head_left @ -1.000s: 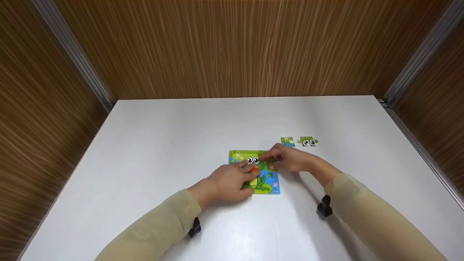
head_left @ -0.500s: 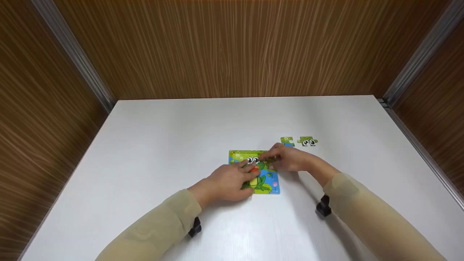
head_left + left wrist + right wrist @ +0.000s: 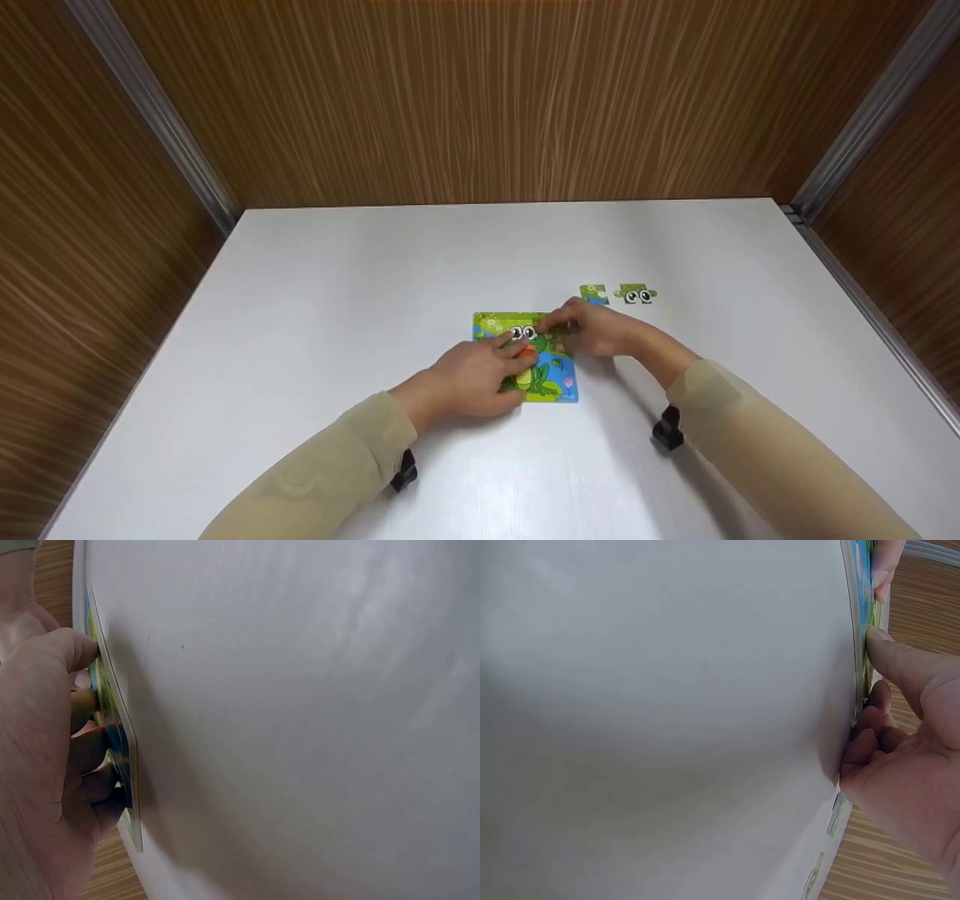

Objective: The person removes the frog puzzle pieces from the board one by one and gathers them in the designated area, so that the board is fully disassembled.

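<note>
A small frog jigsaw puzzle board [image 3: 559, 375] in green and blue lies flat on the white table. My left hand [image 3: 480, 375] rests over its left part, fingers spread across the frog and thumb at the near edge. In the left wrist view, the left thumb [image 3: 79, 649] meets the board's rim. At the upper right corner, my right hand [image 3: 600, 328] pinches at a green puzzle piece, mostly hidden under its fingers. The right wrist view shows the right thumb [image 3: 889, 649] on the board's face and the other fingers curled beside its edge.
Two loose puzzle pieces lie beyond the right hand: a green-and-blue corner piece [image 3: 593, 293] and a piece with frog eyes [image 3: 636, 294]. Wood-grain panels [image 3: 480, 97] stand behind the white table [image 3: 360, 277] and along both sides.
Both hands stay almost still on the board, the right forearm shifting very slightly to the left. The loose pieces have not moved.
</note>
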The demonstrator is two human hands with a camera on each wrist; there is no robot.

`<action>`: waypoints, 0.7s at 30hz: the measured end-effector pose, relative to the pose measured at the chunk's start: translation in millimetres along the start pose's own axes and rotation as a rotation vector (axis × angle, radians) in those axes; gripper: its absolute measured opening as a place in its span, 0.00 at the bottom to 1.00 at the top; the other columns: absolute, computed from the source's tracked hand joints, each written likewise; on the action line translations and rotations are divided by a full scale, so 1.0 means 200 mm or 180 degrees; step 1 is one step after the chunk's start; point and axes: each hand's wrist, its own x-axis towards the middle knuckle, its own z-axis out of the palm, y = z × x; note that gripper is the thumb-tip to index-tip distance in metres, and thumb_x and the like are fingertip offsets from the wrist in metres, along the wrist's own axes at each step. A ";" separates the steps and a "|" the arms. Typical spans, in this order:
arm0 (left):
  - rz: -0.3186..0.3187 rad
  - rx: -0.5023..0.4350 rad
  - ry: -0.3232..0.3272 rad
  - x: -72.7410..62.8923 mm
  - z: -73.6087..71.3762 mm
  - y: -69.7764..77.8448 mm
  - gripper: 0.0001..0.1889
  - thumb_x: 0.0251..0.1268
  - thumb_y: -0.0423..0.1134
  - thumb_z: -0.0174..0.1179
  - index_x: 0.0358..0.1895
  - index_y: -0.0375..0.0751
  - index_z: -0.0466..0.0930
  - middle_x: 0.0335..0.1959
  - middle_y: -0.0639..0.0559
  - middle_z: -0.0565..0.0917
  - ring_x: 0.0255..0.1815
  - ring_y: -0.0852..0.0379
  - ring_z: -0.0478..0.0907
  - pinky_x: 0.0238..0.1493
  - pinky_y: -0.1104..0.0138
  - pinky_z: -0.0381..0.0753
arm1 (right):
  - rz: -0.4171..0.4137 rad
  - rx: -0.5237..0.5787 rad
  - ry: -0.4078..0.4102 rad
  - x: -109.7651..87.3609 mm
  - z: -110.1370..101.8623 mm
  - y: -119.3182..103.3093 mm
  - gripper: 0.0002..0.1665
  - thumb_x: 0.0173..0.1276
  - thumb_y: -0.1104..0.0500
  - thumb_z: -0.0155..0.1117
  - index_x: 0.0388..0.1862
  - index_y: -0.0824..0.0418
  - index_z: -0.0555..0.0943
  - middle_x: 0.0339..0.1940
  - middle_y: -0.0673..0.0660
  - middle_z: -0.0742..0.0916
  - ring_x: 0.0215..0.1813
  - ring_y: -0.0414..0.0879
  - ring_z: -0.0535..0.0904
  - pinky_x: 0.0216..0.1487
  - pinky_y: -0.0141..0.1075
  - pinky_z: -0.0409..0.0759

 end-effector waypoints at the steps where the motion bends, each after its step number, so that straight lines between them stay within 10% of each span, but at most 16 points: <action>1: 0.0004 0.0001 0.0008 0.00 0.00 0.00 0.33 0.78 0.55 0.45 0.83 0.53 0.65 0.83 0.50 0.63 0.84 0.43 0.58 0.75 0.51 0.71 | -0.0017 -0.0009 0.0003 0.00 0.00 0.00 0.22 0.75 0.68 0.66 0.64 0.52 0.88 0.59 0.56 0.83 0.61 0.53 0.74 0.70 0.55 0.73; 21: 0.0015 0.0010 0.0085 0.00 0.01 -0.01 0.33 0.77 0.56 0.46 0.82 0.54 0.66 0.82 0.50 0.64 0.83 0.43 0.60 0.74 0.51 0.73 | 0.0036 -0.0030 0.0114 0.01 0.01 -0.01 0.22 0.70 0.69 0.69 0.58 0.52 0.91 0.60 0.57 0.83 0.63 0.56 0.72 0.68 0.57 0.72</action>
